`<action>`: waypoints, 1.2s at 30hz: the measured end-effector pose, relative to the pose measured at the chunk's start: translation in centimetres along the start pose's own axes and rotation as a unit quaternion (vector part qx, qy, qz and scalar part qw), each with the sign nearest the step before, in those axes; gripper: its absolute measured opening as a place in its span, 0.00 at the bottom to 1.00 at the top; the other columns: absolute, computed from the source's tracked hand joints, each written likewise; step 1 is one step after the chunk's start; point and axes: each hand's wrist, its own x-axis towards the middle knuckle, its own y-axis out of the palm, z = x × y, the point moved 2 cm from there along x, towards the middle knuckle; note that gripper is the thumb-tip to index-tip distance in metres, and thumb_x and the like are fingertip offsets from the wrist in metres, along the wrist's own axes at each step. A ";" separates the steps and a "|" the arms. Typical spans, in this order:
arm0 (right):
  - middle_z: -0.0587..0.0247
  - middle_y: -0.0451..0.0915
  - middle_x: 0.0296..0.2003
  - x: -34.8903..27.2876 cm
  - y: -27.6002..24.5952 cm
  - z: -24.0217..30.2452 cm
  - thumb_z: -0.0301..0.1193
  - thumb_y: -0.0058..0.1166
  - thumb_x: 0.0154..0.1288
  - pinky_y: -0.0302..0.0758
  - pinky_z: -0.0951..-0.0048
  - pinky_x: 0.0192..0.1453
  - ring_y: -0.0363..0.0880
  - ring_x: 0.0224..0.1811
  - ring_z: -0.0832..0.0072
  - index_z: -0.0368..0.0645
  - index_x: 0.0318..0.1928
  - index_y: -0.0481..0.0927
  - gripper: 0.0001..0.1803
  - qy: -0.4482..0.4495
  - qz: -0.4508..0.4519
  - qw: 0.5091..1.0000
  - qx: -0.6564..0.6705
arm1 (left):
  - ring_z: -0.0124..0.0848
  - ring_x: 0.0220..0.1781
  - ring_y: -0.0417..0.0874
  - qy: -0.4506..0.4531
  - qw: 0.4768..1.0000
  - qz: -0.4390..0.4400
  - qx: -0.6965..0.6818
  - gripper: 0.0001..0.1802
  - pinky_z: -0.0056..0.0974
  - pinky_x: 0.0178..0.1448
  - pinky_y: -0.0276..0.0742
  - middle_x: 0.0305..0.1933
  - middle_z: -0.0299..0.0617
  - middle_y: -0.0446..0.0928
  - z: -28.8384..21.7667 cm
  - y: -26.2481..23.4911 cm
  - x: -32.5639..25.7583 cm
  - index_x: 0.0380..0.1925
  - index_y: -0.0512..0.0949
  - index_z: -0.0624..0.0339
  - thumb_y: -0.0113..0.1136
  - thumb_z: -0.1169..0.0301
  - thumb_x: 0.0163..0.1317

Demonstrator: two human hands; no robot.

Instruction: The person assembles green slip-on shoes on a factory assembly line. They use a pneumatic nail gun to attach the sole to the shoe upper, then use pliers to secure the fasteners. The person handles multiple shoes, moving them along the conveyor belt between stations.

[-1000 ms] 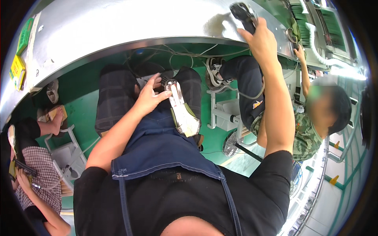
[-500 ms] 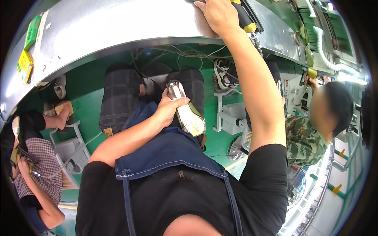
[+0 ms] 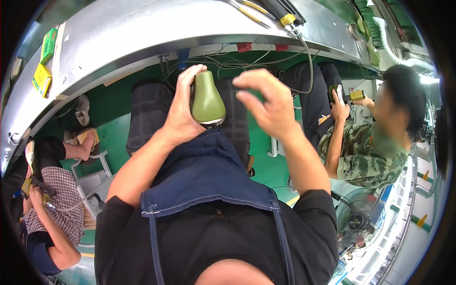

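My left hand (image 3: 183, 107) is wrapped round the left side of a lasted shoe (image 3: 208, 97). Its smooth olive-green upper faces up, over my lap. To the right of the shoe, apart from it, my right hand (image 3: 270, 102) is raised with thumb and fingers spread and nothing between them. Ahead on the metal bench lie pliers (image 3: 251, 13) with yellow-edged handles, beside a dark tool with a yellow collar (image 3: 288, 19). The shoe's underside is hidden.
A grey hose (image 3: 311, 71) hangs from the bench (image 3: 142, 28) at right. Green and yellow boxes (image 3: 42, 80) sit at the bench's left end. A co-worker (image 3: 370, 156) at right holds a shoe and a yellow tool; another (image 3: 52, 204) sits at left. A fan (image 3: 358, 221) stands behind right.
My right hand has come back from the bench toward the shoe. The shoe has been turned from its pale underside to its green upper. The pliers now show on the bench.
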 end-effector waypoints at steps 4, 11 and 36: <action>0.53 0.87 0.44 -3.7 0.9 2.5 0.19 0.73 0.58 0.84 0.64 0.53 0.88 0.48 0.60 0.37 0.47 0.86 0.16 -0.049 -0.038 0.993 0.098 | 0.53 0.74 0.71 0.132 0.988 -0.007 0.080 0.58 0.50 0.78 0.69 0.74 0.57 0.67 -2.0 -1.8 1.7 0.75 0.62 0.65 0.84 0.76 0.43; 0.65 0.83 0.39 -5.6 2.8 4.3 0.21 0.80 0.48 0.81 0.64 0.47 0.83 0.43 0.64 0.44 0.43 0.87 0.20 -0.090 -0.122 0.983 0.107 | 0.54 0.74 0.72 0.213 0.973 0.026 0.080 0.57 0.52 0.77 0.70 0.74 0.60 0.68 -4.0 -1.8 2.9 0.74 0.62 0.66 0.85 0.73 0.45; 0.49 0.72 0.70 -4.5 5.6 -2.1 0.29 0.66 0.72 0.77 0.64 0.70 0.72 0.74 0.64 0.37 0.66 0.80 0.24 0.195 0.052 0.917 0.343 | 0.38 0.64 0.79 -0.344 0.882 0.234 -0.223 0.59 0.43 0.69 0.77 0.64 0.51 0.74 0.9 0.2 -2.8 0.78 0.54 0.59 0.80 0.69 0.49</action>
